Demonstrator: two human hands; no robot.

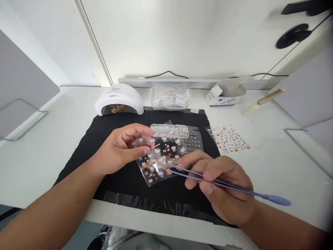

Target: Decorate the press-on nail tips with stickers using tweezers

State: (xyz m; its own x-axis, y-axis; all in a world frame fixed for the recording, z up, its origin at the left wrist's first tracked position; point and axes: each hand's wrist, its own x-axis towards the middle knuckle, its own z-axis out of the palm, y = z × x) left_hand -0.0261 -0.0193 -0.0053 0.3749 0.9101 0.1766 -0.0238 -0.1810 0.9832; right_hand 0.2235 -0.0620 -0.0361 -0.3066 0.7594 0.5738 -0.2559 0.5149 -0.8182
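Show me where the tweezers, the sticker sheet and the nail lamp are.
tweezers [229, 185]: head view, middle of the arms
sticker sheet [166, 152]: head view, centre of the sheet
nail lamp [118, 95]: head view, white top

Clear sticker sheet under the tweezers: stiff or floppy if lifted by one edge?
Probably floppy: the sticker sheet looks like thin clear film, glare rippling across it. Likely very light; the left hand lifts its edge with fingertips. Possibly slippery where the tweezers touch its glossy surface.

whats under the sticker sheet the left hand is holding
A black mat lies under the sticker sheet, with a clear compartment box at the sheet's far edge. Whatever sits directly beneath the sheet's middle is covered by its stickers and glare.
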